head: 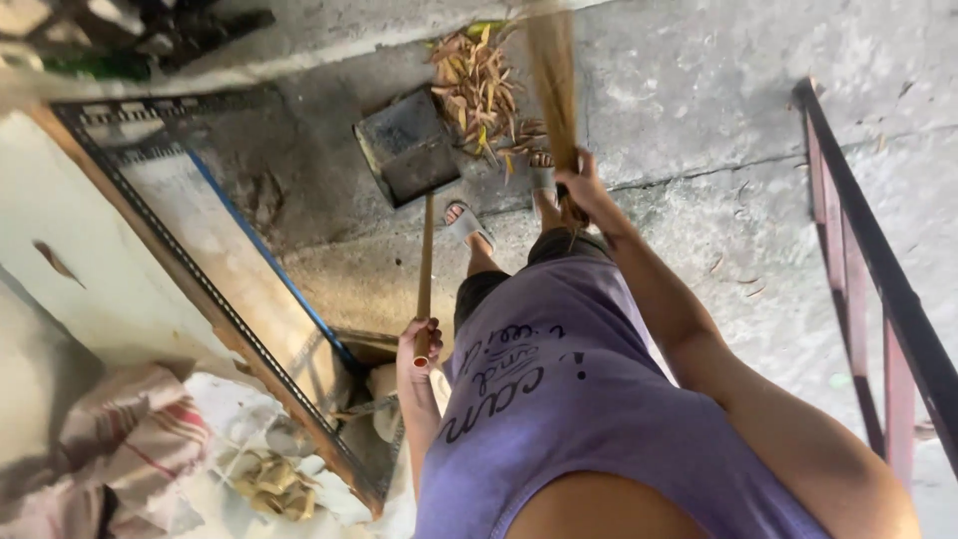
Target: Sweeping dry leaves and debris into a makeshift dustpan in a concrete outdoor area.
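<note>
I look straight down my purple shirt at a concrete floor. My left hand [419, 344] grips the top of a long wooden handle whose dark metal dustpan [407, 145] rests on the floor ahead of my feet. My right hand [581, 185] is closed around a straw broom [551, 75], whose bristles reach into a pile of dry brown and yellow leaves [481, 90] lying at the dustpan's right edge. My sandalled feet stand just behind the pan.
A dark red metal railing [878, 279] runs along the right. A framed board with a blue and wooden edge [230, 279] leans at the left, with crumpled cloth and litter [140, 449] at its base. A raised concrete kerb [299, 50] crosses the top.
</note>
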